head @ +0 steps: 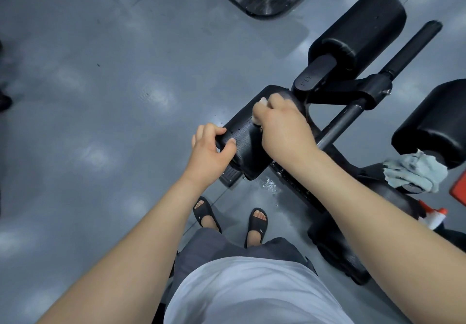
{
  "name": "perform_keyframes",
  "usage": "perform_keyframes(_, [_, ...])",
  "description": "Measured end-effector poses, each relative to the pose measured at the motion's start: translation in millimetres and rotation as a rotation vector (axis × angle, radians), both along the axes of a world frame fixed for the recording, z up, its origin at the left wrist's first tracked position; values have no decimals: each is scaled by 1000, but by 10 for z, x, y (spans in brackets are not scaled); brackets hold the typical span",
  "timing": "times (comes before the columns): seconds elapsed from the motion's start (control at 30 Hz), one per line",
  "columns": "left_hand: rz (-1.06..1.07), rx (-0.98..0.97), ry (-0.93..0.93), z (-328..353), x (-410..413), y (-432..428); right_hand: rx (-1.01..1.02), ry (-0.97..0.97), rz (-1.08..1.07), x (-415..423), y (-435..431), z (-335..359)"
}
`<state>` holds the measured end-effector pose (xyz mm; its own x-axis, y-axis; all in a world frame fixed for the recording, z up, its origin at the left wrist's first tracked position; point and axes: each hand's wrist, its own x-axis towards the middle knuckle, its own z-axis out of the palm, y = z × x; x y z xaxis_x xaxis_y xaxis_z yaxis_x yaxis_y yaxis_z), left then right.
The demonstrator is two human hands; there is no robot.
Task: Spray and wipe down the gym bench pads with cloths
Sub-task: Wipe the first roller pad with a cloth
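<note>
You stand on a glossy grey floor [100, 96], over a black gym machine whose frame [353, 91] runs along your right side. Its big roller pad [360, 26] lies at the upper right, and a second roller pad [433, 127] sits at the right edge. The black pad [242, 147] lies in the middle, just ahead of your feet, with droplets on its surface. Your left hand [211, 149] has its grip clenched round the pad's near end, thumb on top and fingers over the edge. Your right hand [285, 124] grasps a pale cloth [262, 101] and presses it on the pad's far half; only a scrap of it shows past your fingers. A grey-blue cloth [416, 172] lies crumpled on the frame, touching the second roller pad. The spray bottle [433, 216], orange and white, sits just below that cloth, partly hidden by your right forearm. A small wet patch [269, 185] marks the floor beneath the pad.
</note>
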<state>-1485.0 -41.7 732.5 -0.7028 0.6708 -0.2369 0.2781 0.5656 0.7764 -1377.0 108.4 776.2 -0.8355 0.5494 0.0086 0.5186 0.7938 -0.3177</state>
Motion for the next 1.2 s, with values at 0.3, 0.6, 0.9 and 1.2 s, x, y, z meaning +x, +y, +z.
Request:
perform_keyframes(0.3, [-7, 45, 31, -42, 30, -29, -43, -21, -202, -146, 674, -58])
perform_keyframes(0.6, [-6, 69, 84, -17, 121, -47, -17, 34, -15, 6, 77, -115])
perform_keyframes(0.9, [-40, 36, 184, 39, 177, -33, -70, 59, -188, -89, 737, -81])
perform_keyframes(1.2, [-53, 33, 199, 39, 193, -46, -34, 105, 78, -22, 268, -222])
